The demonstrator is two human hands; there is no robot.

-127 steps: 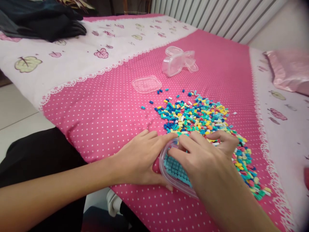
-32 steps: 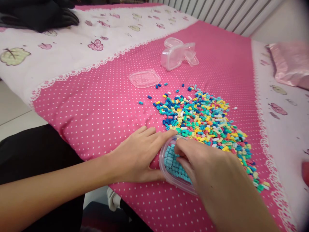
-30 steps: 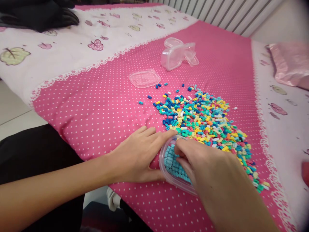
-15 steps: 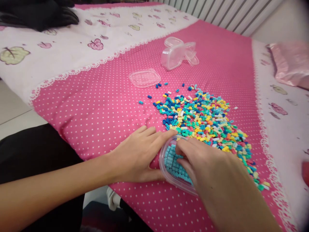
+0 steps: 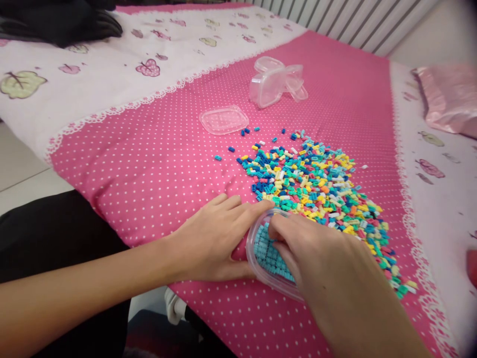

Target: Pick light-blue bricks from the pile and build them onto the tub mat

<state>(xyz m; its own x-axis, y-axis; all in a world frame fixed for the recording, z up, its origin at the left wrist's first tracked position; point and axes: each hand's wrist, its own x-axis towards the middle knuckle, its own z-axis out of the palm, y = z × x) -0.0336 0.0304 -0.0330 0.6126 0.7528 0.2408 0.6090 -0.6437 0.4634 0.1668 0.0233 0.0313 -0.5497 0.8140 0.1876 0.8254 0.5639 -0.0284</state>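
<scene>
A clear plastic container [image 5: 250, 248] sits on the pink polka-dot bedding near the front edge. Light-blue toy bricks [image 5: 269, 256] lie in tight rows inside it. With thumb and index finger set around its left side, my left hand [image 5: 218, 236] grips the container. My right hand [image 5: 316, 253] reaches in over the rim, thumb and index pinched together near the bricks' upper edge. Whatever is between those fingertips is hidden. Past the container spreads a big pile of loose toy bricks [image 5: 320, 186] in blue, green, yellow, white and pink.
A clear lid [image 5: 224, 120] lies flat behind the pile's left side. Farther back, several clear plastic containers and lids [image 5: 274, 82] are heaped together. A shiny pink packet [image 5: 449, 97] is at the right, black cloth [image 5: 59, 22] at the far left. White slats [image 5: 343, 22] border the back.
My right hand has shifted very slightly left inside the container, fingers still pinched. My left hand and the container stay in place.
</scene>
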